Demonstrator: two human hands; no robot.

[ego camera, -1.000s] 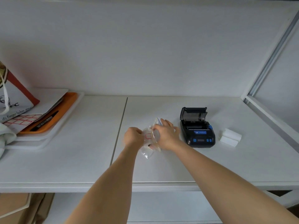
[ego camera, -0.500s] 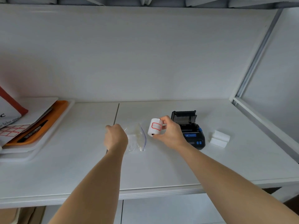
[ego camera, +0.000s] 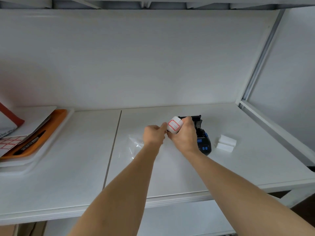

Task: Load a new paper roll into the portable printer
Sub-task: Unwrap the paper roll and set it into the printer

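Observation:
A white paper roll (ego camera: 174,125) with red-bordered labels is lifted above the table, just left of the black portable printer (ego camera: 202,142). My right hand (ego camera: 185,136) grips the roll from its right side. My left hand (ego camera: 154,134) reaches in from the left, and its thumb and fingertips touch the roll's left end. The printer's lid (ego camera: 196,118) stands open behind my right hand, and its blue buttons face me. The paper bay is hidden by my right hand.
An empty clear plastic bag (ego camera: 134,147) lies on the white table (ego camera: 170,176) under my left wrist. Two white blocks (ego camera: 225,143) sit right of the printer. An orange tray (ego camera: 39,138) with a marker and label sheets is at far left.
My left hand let go of the plastic bag and moved right to the roll. My right hand carried the roll up and closer to the printer.

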